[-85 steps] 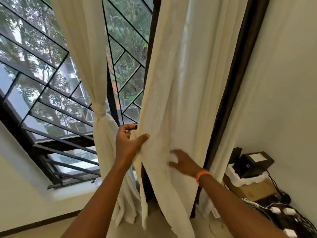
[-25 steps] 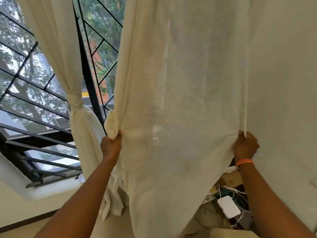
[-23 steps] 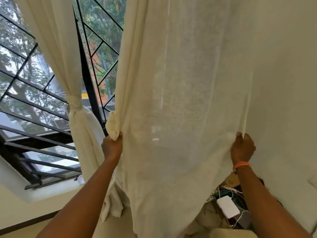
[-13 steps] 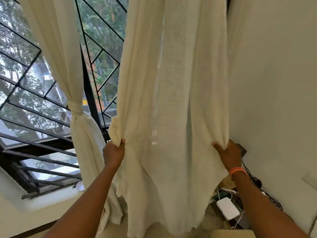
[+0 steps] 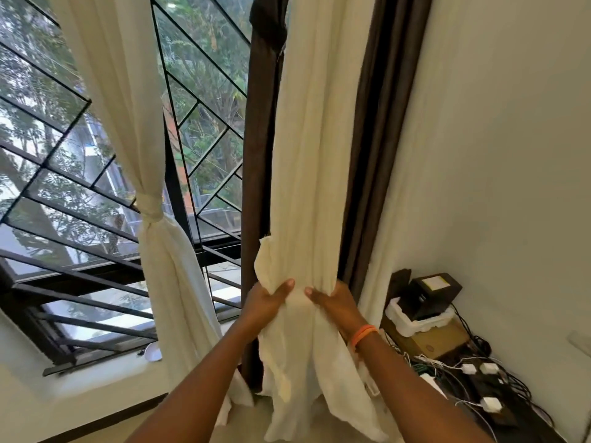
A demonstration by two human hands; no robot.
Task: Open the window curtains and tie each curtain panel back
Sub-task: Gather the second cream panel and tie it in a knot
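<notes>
One cream curtain panel (image 5: 150,174) is already tied at the window — the second panel (image 5: 307,174), gathered beside the dark frame, is clamped by left hand (image 5: 267,298) and right hand (image 5: 332,302), untied.

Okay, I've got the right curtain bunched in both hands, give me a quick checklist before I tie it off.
1. Both hands on the panel: ok. The left hand and right hand each grip the gathered cream curtain.
2. Fabric bunched into one column: ok at hand height; loose folds hang below.
3. Tie for this panel: cannot tell, none shows.
4. Height matches the tied left curtain: not ok, its knot sits higher in the picture than your hands.
5. Dark brown drape kept out of the bundle: ok, it hangs beside it.
6. Cables below clear of the hem: cannot tell.
</notes>
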